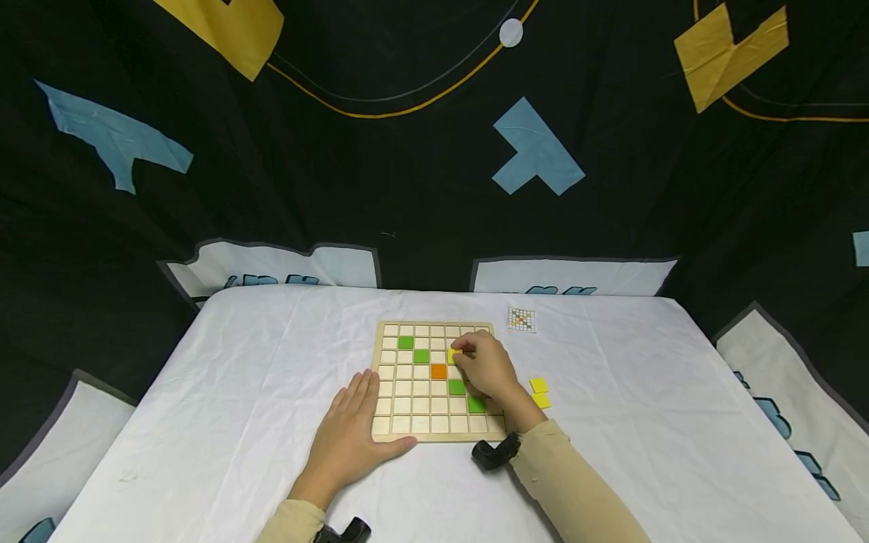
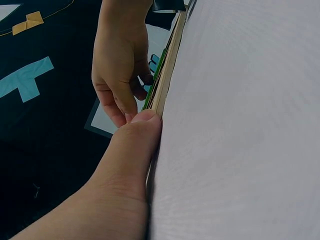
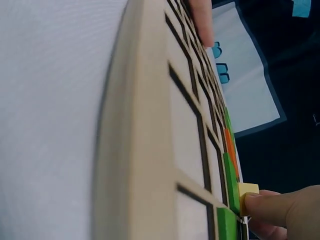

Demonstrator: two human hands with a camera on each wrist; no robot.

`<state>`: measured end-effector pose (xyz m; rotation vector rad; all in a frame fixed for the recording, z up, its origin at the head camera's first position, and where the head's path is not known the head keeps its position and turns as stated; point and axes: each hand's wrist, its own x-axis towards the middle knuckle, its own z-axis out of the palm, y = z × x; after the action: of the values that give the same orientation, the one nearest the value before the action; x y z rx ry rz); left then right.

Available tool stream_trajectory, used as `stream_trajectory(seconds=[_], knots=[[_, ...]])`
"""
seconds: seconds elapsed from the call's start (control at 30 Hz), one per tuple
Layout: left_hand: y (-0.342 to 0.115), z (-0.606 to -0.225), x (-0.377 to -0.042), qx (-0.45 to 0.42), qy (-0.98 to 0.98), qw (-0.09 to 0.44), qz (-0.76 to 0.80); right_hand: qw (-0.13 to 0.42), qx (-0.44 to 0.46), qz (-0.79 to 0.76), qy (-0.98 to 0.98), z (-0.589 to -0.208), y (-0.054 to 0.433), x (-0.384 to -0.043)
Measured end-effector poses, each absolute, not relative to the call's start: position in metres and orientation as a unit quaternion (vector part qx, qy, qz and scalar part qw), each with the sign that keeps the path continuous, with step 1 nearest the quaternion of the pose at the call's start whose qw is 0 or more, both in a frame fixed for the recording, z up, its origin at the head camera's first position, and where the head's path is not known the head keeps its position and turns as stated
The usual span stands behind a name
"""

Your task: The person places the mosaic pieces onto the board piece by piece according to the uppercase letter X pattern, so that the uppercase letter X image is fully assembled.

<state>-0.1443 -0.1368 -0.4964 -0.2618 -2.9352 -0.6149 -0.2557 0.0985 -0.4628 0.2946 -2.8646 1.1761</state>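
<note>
A wooden grid board (image 1: pixel 407 437) lies on the white table, with several green tiles (image 1: pixel 457 387) and one orange tile (image 1: pixel 439 371) set in its squares along a diagonal. My right hand (image 1: pixel 485 362) pinches a yellow tile (image 3: pixel 247 192) between thumb and fingers at a square right of the orange tile. In the right wrist view this tile stands up at the board's surface. My left hand (image 1: pixel 353 426) rests with straight fingers along the board's left edge, its thumb (image 2: pixel 135 132) against the near edge.
Two yellow tiles (image 1: pixel 539 385) lie on the table just right of the board. A small card with a coloured grid pattern (image 1: pixel 522 320) lies beyond the board's far right corner. A black curtain (image 1: pixel 421 188) hangs behind the table.
</note>
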Motion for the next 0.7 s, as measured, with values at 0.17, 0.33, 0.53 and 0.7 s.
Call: stream_trajectory(seconds=[0.17, 0.33, 0.53, 0.7], knots=[[-0.1367, -0.4963, -0.1445, -0.087, -0.973, 0.062, -0.204, 0.018, 0.1, 0.366, -0.925, -0.4643, 0.1004, -0.2558], [-0.1367, -0.496, -0.1447, -0.087, -0.973, 0.06, -0.204, 0.012, 0.09, 0.367, -0.926, -0.4645, 0.1005, -0.2558], [-0.1364, -0.4952, -0.1442, -0.086, -0.973, 0.058, -0.204, 0.011, 0.097, 0.357, -0.929, -0.465, 0.1017, -0.2547], [-0.1365, -0.4957, -0.1443, -0.086, -0.974, 0.059, -0.203, 0.009, 0.12, 0.362, -0.924, -0.4643, 0.1059, -0.2534]])
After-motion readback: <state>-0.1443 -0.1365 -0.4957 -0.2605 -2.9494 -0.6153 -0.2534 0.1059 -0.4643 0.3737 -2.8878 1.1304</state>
